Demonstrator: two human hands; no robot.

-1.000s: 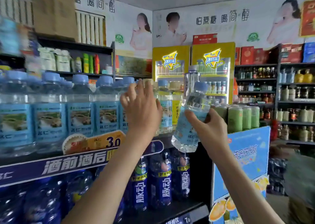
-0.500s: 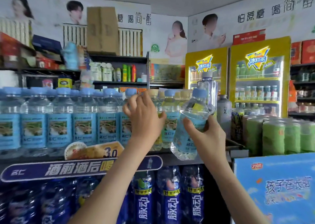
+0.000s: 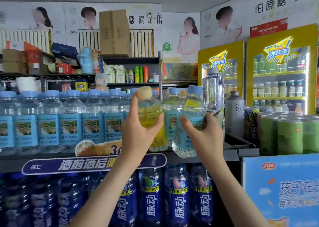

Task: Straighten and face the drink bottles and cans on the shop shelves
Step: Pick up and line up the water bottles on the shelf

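Observation:
My left hand [image 3: 138,133] grips a yellow drink bottle with a beige cap [image 3: 148,111], upright at the right end of the upper shelf [image 3: 229,150]. My right hand [image 3: 200,131] holds a blue-labelled water bottle with a blue cap [image 3: 189,119], tilted a little, its base over the shelf edge. Between the two stands another blue-capped bottle [image 3: 170,116]. A long row of blue-labelled water bottles [image 3: 69,121] fills the shelf to the left, labels facing out.
Dark blue drink bottles [image 3: 177,197] stand on the shelf below. A tall clear bottle [image 3: 213,90] and a grey can [image 3: 234,113] stand behind my right hand. Green cans [image 3: 290,135] and a blue carton [image 3: 283,188] sit to the right; yellow fridges [image 3: 279,68] behind.
My left hand has closed round the yellow bottle and drawn it forward. My right hand has brought the water bottle closer to the shelf. The view has swung left.

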